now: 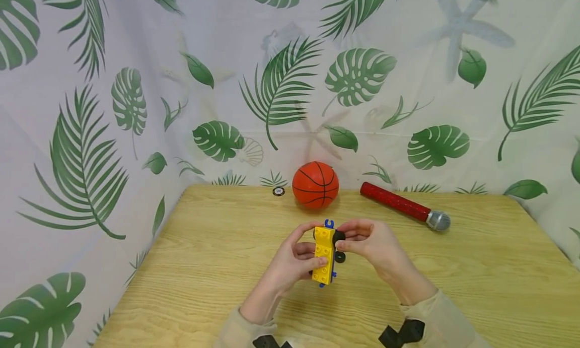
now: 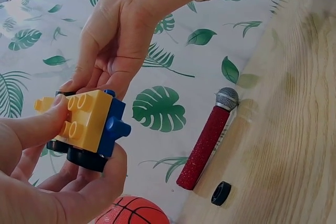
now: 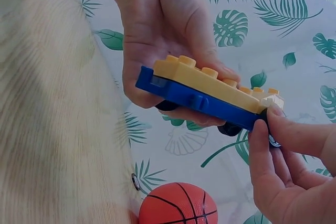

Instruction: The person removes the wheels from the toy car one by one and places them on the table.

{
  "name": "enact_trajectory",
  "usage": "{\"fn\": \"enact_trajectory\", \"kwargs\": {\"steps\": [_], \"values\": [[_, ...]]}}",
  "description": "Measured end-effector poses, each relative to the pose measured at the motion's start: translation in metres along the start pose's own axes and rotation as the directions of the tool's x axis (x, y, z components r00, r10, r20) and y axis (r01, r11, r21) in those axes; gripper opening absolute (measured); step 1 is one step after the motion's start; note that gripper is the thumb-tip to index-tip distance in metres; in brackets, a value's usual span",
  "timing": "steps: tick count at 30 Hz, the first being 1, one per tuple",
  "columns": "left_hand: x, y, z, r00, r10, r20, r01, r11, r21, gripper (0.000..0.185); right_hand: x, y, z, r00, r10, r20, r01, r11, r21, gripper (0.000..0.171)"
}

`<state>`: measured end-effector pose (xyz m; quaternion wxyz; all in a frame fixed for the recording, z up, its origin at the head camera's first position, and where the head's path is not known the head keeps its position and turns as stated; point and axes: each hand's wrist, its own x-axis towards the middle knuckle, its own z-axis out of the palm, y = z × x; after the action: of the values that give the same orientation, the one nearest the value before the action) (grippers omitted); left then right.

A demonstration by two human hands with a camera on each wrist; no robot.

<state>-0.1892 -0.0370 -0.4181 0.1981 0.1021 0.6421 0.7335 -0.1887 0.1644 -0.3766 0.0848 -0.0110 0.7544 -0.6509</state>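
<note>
Pinching a wheel [image 1: 338, 236] against a toy car [image 1: 324, 246]

Gripping car in midair with left fingers [image 1: 304, 248], thumb on top, probably for steadiness; pinching wheel with right fingers [image 1: 358, 225], can't tell if seated. Seeing spare wheel [image 1: 340, 257] on surface [image 1: 204, 267], plus ball [image 1: 315, 185], mic [image 1: 399, 202] and disc [image 1: 278, 191] farther back, out of the way.

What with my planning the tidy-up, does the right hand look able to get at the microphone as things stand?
Probably yes: nothing visible blocks the right hand from the microphone on the table, though it would likely first have to release the black wheel it pinches at the toy car.
</note>
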Motion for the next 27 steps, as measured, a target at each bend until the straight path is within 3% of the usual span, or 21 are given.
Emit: {"fn": "enact_trajectory", "kwargs": {"steps": [14,27], "values": [[-0.005,0.01,-0.003,0.999,0.034,0.003,-0.034,0.999,0.013,0.065,-0.003,-0.009,0.004,0.999,-0.02,-0.026,0.021,0.999,0.046,0.034],[-0.008,0.011,0.0,1.0,0.022,0.017,-0.022,1.0,0.003,0.064,-0.008,-0.01,0.001,1.0,-0.015,-0.01,0.016,0.998,0.065,0.031]]}}
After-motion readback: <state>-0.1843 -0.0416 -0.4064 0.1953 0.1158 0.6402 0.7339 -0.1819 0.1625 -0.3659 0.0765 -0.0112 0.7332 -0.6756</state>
